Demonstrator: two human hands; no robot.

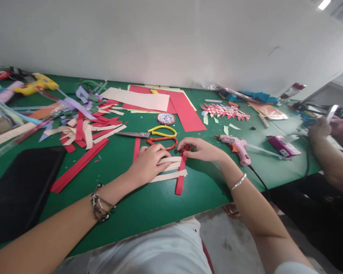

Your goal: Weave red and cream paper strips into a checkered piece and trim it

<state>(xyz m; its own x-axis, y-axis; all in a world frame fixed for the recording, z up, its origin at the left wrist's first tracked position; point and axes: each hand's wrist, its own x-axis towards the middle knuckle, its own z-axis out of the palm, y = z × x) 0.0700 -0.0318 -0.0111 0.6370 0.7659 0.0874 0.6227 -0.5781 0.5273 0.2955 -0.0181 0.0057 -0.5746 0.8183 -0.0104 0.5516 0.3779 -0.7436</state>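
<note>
Working at a narrow red paper strip near the front of the worktop, between both hands, with pale beige paper strips reaching across toward it and the lowest one lapping over. Curling the right hand's fingers in around the strip's upper end, thumb close to fingertips; cannot tell a firm pinch from a light touch. Laying the left hand over the beige strips, fingers together and slightly bent; cannot tell gripping from mere pressing, with the thumb hidden.

Could lose the alignment by easing off the left fingers, freeing the loose beige ends to fan apart; might also crease or skew the thin paper by tugging the red strip. Could knock the scissors, lying just beyond the hands with blades pointing left, by pushing forward, or spill the round dish of small beads behind them. Might brush the pink glue gun with a rightward swing of the right arm, risking a burn with a hot nozzle; cannot tell its heat. Farther out, note the cut-strip heap at left and, well apart at far right, a co-worker's hand
</note>
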